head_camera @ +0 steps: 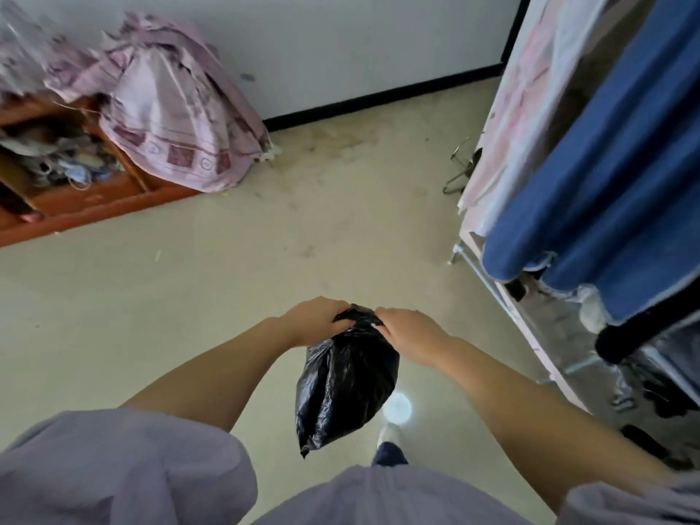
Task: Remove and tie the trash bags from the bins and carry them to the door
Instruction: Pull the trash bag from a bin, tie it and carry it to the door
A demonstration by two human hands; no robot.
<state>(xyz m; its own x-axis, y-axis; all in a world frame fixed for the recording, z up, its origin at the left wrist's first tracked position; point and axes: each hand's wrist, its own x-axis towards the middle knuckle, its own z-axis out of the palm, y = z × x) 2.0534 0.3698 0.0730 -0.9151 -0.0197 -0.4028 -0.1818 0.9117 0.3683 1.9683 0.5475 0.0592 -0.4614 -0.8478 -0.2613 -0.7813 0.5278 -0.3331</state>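
Far left, a wooden shelf (pixel 94 198) stands against the wall with a pink patterned cloth (pixel 174 119) draped over its end; no bin and no door show in this view. At the middle, a black trash bag (pixel 346 388) hangs in the air over the floor (pixel 227 282), already out of its bin and part filled, with its neck gathered into a bunch at the top. So the removal looks done for this bag, the tying seems under way or just finished, and the carry to the door is left, as are any other bags. The left hand (pixel 318 322) grips the left side of the bunched neck with curled fingers, and the right hand (pixel 407 331) grips the right side the same way, the two hands close together. On the right, a blue cloth (pixel 606 176) hangs from a metal rack (pixel 503 297).
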